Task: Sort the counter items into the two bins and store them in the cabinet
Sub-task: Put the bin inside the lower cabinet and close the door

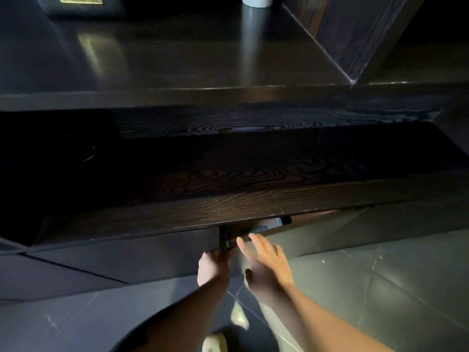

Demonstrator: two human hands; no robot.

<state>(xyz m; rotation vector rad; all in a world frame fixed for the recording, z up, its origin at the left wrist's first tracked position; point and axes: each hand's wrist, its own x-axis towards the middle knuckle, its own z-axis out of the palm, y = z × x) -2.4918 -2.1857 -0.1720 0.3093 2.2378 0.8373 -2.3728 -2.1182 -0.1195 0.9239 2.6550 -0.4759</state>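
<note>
dark wood counter point(228, 194) above left hand point(214, 265), right hand point(266, 268) near cabinet door point(152, 252)

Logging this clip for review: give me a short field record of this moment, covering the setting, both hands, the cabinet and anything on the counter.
setting: dim room, dark wood counter above a cabinet, tiled floor
left hand: fingers curled on the edge of the cabinet door
right hand: open, fingers spread, reaching toward the gap under the counter
cabinet contents: a bluish thing partly seen in the gap, identity unclear
counter items: white cylinder at the back, framed object at far left
bins: not clearly visible
</note>
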